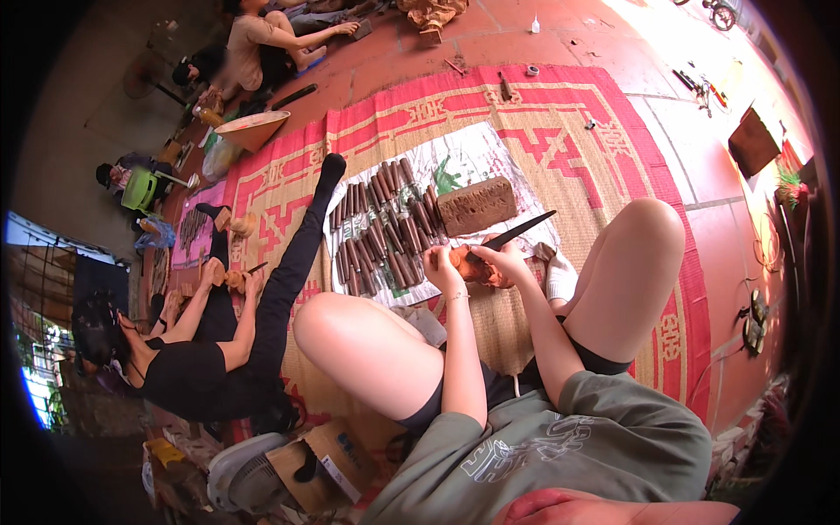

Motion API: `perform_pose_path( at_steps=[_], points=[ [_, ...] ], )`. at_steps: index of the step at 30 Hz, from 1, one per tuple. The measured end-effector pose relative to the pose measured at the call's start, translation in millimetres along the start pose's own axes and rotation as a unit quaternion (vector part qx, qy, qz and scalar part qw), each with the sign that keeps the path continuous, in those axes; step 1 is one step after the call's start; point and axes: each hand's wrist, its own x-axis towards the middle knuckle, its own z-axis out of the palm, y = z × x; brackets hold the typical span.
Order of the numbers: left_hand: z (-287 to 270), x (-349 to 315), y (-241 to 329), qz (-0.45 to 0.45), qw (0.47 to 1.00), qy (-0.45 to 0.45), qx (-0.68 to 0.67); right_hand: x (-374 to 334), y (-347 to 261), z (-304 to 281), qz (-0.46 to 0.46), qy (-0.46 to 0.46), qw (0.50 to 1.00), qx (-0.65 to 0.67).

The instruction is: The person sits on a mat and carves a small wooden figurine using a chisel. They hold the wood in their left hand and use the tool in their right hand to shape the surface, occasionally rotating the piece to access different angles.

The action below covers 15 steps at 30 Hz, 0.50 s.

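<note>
My left hand is closed on the left side of a reddish-brown carved wooden piece, held low between my knees. In my right hand is a long dark tapered tool, probably a file, its tip pointing up and to the right. The file's near end lies against the wood, and my fingers partly hide both. Just beyond my hands rests a brown rectangular block with a rough top. Left of the block, rows of several wooden-handled tools lie on a white printed sheet.
A red and tan woven mat spreads beneath me. To the left, a person in black works on a wooden piece, one leg stretched towards the sheet. Other people sit at the far left. A cardboard box and a grey fan stand behind, at lower left.
</note>
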Motion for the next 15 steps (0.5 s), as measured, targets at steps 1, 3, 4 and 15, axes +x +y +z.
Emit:
perform_pose_path(
  at_steps=[1, 3, 4, 15],
  points=[
    [0, 0, 0, -0.002, 1.0, -0.003, 0.0, -2, -1, 3, -0.003, 0.004, 1.0, 0.004],
    [6, -1, -1, -0.011, 1.0, -0.008, -0.002, 1, -2, -2, -0.012, 0.029, 0.999, -0.01],
    [1, 6, -11, -0.001, 1.0, -0.007, -0.004, 3, -1, 1, -0.034, 0.039, 0.998, 0.02],
    [9, -6, 14, -0.033, 0.999, 0.009, 0.034, -6, -15, -4, -0.005, 0.006, 0.999, -0.046]
  ],
)
